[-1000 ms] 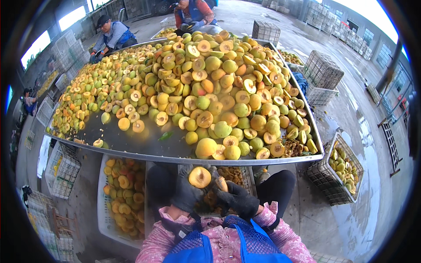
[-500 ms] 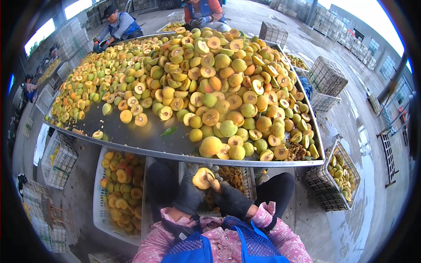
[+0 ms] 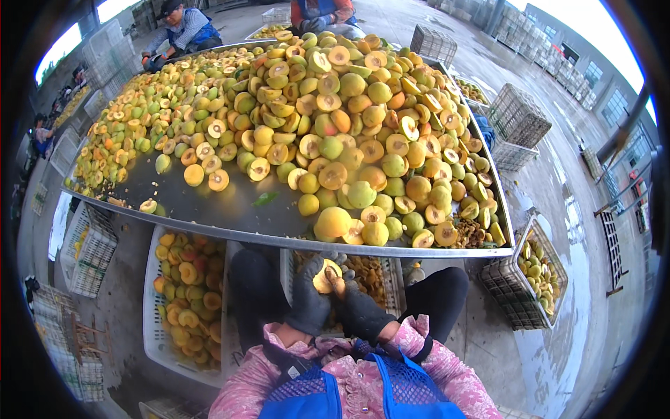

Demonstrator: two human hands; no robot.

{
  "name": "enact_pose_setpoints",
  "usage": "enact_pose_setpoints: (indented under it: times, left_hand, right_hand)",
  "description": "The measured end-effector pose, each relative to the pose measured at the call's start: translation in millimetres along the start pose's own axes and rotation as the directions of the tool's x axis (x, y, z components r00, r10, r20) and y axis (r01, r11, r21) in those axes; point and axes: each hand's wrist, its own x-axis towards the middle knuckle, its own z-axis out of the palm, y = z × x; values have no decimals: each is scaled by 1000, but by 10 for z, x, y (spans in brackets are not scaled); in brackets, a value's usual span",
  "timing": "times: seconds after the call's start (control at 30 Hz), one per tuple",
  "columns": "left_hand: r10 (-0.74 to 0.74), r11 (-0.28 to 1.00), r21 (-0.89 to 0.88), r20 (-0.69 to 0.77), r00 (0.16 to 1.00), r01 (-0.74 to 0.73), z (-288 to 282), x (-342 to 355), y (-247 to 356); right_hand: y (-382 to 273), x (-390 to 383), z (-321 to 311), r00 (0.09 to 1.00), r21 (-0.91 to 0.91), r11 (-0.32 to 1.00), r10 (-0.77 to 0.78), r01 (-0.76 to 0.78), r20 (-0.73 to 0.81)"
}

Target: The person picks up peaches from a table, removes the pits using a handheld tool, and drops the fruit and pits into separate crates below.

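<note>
My left hand (image 3: 310, 304), in a dark glove, is closed round a yellow peach half (image 3: 324, 275) with its cut face showing. My gloved right hand (image 3: 361, 314) is closed and presses close against that half. A short brown piece (image 3: 338, 285) sticks out at its fingertips, against the cut face; whether it is a tool's handle or a bare thumb I cannot make out. Both hands are above my lap, over a white crate (image 3: 395, 286) of brown scraps. Ahead, a metal-rimmed table (image 3: 230, 209) bears a big heap of peach halves (image 3: 349, 133).
A white basket (image 3: 150, 328) of peach halves stands left of my legs. On the right is a grey crate (image 3: 506, 297) of greenish fruit. Stacked crates (image 3: 520, 115) stand beyond the table. Two people (image 3: 183, 31) in blue vests work at its far side.
The view has shifted slightly, so the table sits a little higher and further left. The peach half is tilted differently between my hands, which stay together.
</note>
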Motion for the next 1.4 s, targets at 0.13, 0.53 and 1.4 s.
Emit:
enact_pose_setpoints:
  times: [0.13, 0.53, 1.4]
  left_hand:
    - [-95, 995, -34, -28, 995, 94, -142, 55, -27]
    - [-9, 869, 493, 83, 997, -33, -417, 81, -27]
    - [150, 893, 447, -203, 968, -44, -691, 193, -277]
  right_hand:
    - [-135, 47, -42, 956, 362, 886, 248, -289, 158]
    - [132, 1, 54, 965, 112, 992, 27, -58, 262]
    - [361, 199, 370, 926, -14, 958, 282, -288, 250]
